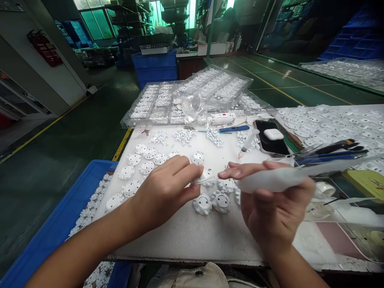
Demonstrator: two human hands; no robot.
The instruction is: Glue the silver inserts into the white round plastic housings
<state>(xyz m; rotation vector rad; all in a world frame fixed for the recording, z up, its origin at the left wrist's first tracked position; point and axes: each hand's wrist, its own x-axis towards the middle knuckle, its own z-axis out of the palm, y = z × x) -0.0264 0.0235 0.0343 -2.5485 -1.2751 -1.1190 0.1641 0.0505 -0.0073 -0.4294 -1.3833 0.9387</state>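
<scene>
My left hand pinches a small round white plastic part at its rim, tilted above the white work board. To the right, my right hand is wrapped around a translucent white squeeze bottle, blurred and lying sideways in the grip. The index finger of that hand points towards the held part, with a gap between. Similar round white parts with dark holes, such as one part, lie in loose rows below and left of my hands. Fingers hide some of them.
Small piles of white pieces, a blue-handled tool, a syringe and a phone with a white case lie further back. Clear compartment trays stand behind. A blue crate of parts is at left; tools lie right.
</scene>
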